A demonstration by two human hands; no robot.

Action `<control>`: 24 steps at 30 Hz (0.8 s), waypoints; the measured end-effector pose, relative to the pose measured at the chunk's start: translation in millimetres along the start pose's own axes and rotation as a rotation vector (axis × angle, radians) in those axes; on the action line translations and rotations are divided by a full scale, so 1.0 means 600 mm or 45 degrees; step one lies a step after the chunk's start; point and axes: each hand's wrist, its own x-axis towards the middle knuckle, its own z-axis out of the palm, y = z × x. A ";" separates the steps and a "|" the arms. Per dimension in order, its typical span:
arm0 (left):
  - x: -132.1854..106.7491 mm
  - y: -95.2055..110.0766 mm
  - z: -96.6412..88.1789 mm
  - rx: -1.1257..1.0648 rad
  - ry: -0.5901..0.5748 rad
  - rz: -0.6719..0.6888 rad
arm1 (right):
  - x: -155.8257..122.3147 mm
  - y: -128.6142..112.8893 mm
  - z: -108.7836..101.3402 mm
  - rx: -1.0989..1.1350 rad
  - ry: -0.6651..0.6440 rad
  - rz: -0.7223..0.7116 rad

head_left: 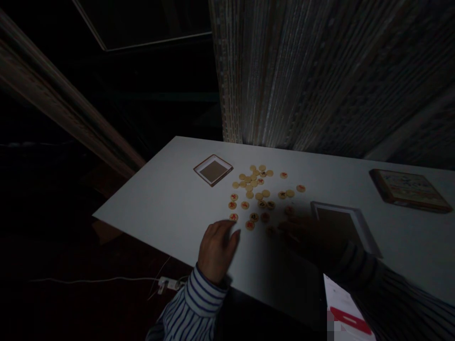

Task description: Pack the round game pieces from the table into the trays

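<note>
Round wooden xiangqi pieces lie spread over the white table point(149, 199), some face up with red or black characters, others blank side up. My left hand point(215, 251) is at the near side of the spread, thumb apart from the fingers. Its fingertips are beside a red-marked xiangqi piece point(233, 217); whether they touch it I cannot tell. Deep shadow covers my right hand point(309, 234), whose fingers reach out dimly between a red-marked piece point(289, 210) and a darkened piece point(270, 231). Neither hand visibly holds a piece.
An open shallow box part point(199, 169) stands at the far left of the pieces, and a similar tray point(369, 237) lies by my right hand. A patterned box point(412, 189) rests at the right. Below is a lit screen point(341, 293). A curtain point(284, 85) hangs behind.
</note>
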 end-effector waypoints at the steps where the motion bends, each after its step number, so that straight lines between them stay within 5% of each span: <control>1: 0.006 -0.003 -0.001 0.013 0.003 -0.006 | 0.006 -0.002 -0.001 0.010 -0.040 -0.022; 6: 0.034 -0.016 0.010 0.115 -0.062 -0.076 | 0.043 -0.015 0.003 -0.133 -0.213 -0.043; 13: 0.047 -0.027 0.025 0.179 -0.100 -0.108 | 0.070 -0.021 0.029 -0.149 -0.159 -0.003; 24: 0.044 -0.034 0.021 0.086 -0.032 -0.137 | 0.102 -0.018 0.019 -0.079 -0.202 -0.077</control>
